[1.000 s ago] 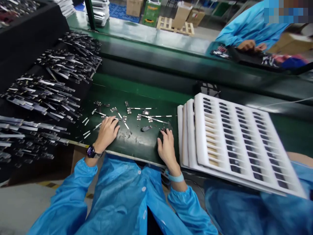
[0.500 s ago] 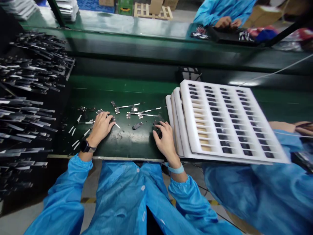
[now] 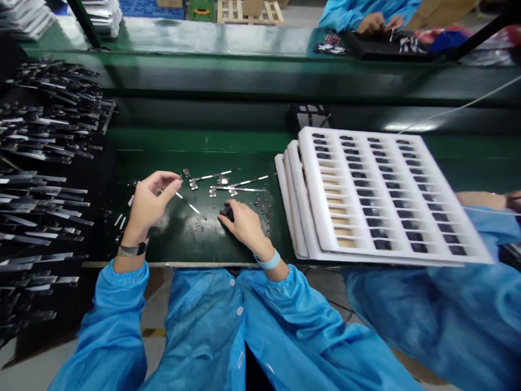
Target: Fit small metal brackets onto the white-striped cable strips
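My left hand (image 3: 151,202) is raised over the bench with thumb and forefinger pinched on the small metallic end of a flex cable (image 3: 188,203). Its thin white-and-black strip slants down to the right. My right hand (image 3: 246,225) is low on the green surface, thumb and fingers closed round a small black part (image 3: 227,212). Just beyond that hand lie several flex cables with small board ends (image 3: 233,190). Tiny dark components (image 3: 266,213) are scattered right of it.
At right, a stack of white foam trays (image 3: 313,239) holds rows of black parts. Bundles of flex cables (image 3: 52,127) hang over the left side. White strips (image 3: 120,220) lie near my left wrist. A co-worker's hands (image 3: 376,23) are across the line; another person's arm (image 3: 482,200) is at right.
My left hand has lifted and shifted left, pinching the flex cable's end. My right hand has moved left from beside the foam trays onto the black part, uncovering tiny components.
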`<action>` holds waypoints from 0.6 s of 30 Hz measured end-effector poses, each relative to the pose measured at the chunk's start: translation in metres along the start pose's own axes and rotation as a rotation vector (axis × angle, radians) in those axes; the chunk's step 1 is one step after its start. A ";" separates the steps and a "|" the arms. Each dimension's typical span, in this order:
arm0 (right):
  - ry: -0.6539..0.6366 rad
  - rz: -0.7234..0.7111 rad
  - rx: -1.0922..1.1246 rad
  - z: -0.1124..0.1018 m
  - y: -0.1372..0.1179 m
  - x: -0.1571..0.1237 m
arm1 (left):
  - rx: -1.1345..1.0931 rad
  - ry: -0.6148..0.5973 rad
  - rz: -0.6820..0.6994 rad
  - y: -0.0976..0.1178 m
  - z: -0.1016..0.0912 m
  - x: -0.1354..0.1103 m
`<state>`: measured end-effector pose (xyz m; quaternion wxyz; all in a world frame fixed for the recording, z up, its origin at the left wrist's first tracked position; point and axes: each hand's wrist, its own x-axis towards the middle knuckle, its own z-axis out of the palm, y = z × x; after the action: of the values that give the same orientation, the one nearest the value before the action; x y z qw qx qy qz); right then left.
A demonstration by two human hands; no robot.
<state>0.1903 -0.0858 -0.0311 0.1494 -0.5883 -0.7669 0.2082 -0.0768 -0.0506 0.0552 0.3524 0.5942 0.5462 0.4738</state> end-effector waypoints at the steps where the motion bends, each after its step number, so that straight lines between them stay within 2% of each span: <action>1: -0.017 -0.015 -0.003 0.000 -0.001 0.001 | -0.091 -0.001 -0.020 0.005 0.001 0.003; 3: -0.038 -0.064 -0.001 -0.001 -0.001 -0.001 | -0.263 -0.027 -0.079 0.010 0.007 0.010; 6: -0.007 -0.095 0.033 -0.001 0.001 -0.005 | -0.469 -0.129 -0.220 0.000 0.025 0.023; 9: 0.017 0.016 0.114 0.003 0.002 -0.006 | -0.580 -0.202 -0.403 -0.020 0.050 0.038; 12: -0.017 0.089 0.233 0.006 0.004 -0.004 | -0.621 -0.198 -0.565 -0.035 0.071 0.048; 15: -0.024 0.080 0.365 0.005 0.008 -0.002 | -0.635 -0.216 -0.590 -0.039 0.078 0.052; 18: -0.033 0.087 0.492 0.002 0.014 -0.001 | -0.633 -0.219 -0.544 -0.039 0.073 0.052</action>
<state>0.2015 -0.0842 -0.0394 0.2667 -0.5631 -0.6695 0.4045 -0.0220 0.0142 0.0056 0.6853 0.3380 0.4701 0.4417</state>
